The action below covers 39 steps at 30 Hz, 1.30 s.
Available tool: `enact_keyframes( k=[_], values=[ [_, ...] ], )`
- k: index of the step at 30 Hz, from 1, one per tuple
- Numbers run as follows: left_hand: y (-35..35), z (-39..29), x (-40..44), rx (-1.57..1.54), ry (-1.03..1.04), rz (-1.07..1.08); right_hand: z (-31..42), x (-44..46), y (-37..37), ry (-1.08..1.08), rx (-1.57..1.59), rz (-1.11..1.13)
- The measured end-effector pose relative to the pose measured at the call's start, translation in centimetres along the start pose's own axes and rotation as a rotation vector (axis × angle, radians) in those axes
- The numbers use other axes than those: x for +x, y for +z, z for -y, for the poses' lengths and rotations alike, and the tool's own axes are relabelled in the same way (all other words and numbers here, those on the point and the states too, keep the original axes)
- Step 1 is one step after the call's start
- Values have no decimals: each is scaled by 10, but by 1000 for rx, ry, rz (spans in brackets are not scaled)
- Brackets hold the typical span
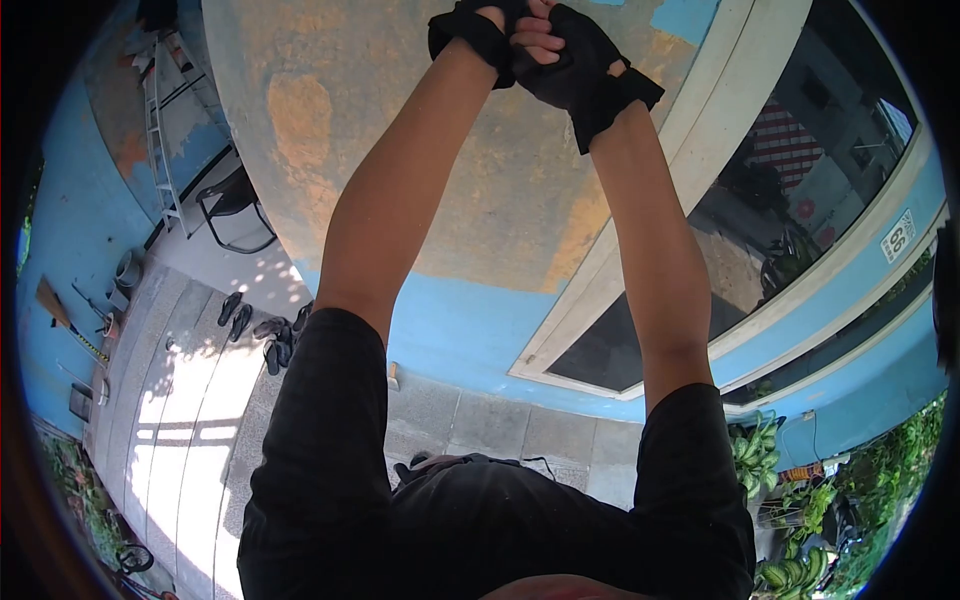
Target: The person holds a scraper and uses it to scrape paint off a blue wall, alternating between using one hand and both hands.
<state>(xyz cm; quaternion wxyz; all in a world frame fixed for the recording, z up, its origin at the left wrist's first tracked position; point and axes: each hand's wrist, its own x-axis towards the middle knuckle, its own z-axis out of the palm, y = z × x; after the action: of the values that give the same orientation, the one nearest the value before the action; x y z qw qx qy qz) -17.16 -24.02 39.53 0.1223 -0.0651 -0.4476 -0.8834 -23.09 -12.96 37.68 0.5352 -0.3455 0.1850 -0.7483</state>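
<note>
Both hands are raised close together at the top edge, in front of a wall (440, 180) with patchy grey and orange areas. My left hand (488, 28) wears a black fingerless glove; the frame edge cuts it off and its fingers cannot be made out. Beside it, apparently touching, my right hand (568, 58) wears a similar glove. Its bare fingers are curled inward and closed. Whatever they may hold is hidden. Both forearms are bare below black sleeves.
A framed window (740, 250) lies to the right, with potted plants (755, 455) below it. At left are a ladder (156, 140), a black chair (235, 200), several dark sandals (240, 322) and a broom (52, 300). A small brush-like object (393, 377) stands at the wall's foot.
</note>
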Motion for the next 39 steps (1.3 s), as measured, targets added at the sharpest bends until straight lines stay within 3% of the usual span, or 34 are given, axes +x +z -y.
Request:
enact_keyframes(
  k=[1, 2, 4, 5, 8, 12, 14, 15, 16, 18, 22, 23, 30, 31, 34, 35, 36, 38, 39],
  values=[
    [-18, -2, 14, -36, -52, 158, -1, 0, 2, 27, 41, -6],
    [-28, 10, 17, -35, -61, 154, -5, -7, 1, 24, 49, -10],
    [-38, 16, 23, -189, -249, 482, -11, -18, 5, 14, 27, -54],
    [-32, 15, 21, -212, -259, 423, -13, -14, -2, 70, 95, 131],
    [-22, 1, 15, -71, -97, 293, -1, 2, -5, 52, 55, 48],
    [-22, 3, 9, -135, -180, 351, -5, -4, -2, 111, 81, 5],
    [-15, 14, 5, -27, 30, 200, -7, -7, -6, 74, 33, 96],
    [-12, 10, 24, 83, 260, -59, -3, -2, -5, 76, 27, 75],
    [-19, 1, 30, 82, 263, -60, 0, 3, -3, 78, 25, 75],
    [-36, -7, 33, -218, -246, 606, 3, 7, 4, 121, 92, 46],
    [-34, 15, 12, -158, -243, 443, -14, -6, -17, 14, 54, 57],
    [-15, 9, -1, -53, -168, 216, -15, -8, -9, -40, 7, -75],
    [-12, 18, -7, -121, -219, 303, -9, -12, -11, 15, 33, 5],
    [-5, 17, -10, -9, -135, 160, -7, -10, -17, 24, 27, 43],
    [-14, 4, 6, -55, -51, 192, -5, -6, -7, -15, -11, -16],
    [-20, 7, 8, -260, -241, 676, -4, -7, -6, 18, 7, 33],
    [-25, 16, 12, -267, -249, 673, -5, -10, -7, 51, 30, 83],
    [-22, 22, 11, -26, -73, 127, -12, -22, -7, 20, -12, 66],
    [-35, 29, 18, -177, -222, 616, -14, -26, -7, -3, -56, 40]
  ],
)
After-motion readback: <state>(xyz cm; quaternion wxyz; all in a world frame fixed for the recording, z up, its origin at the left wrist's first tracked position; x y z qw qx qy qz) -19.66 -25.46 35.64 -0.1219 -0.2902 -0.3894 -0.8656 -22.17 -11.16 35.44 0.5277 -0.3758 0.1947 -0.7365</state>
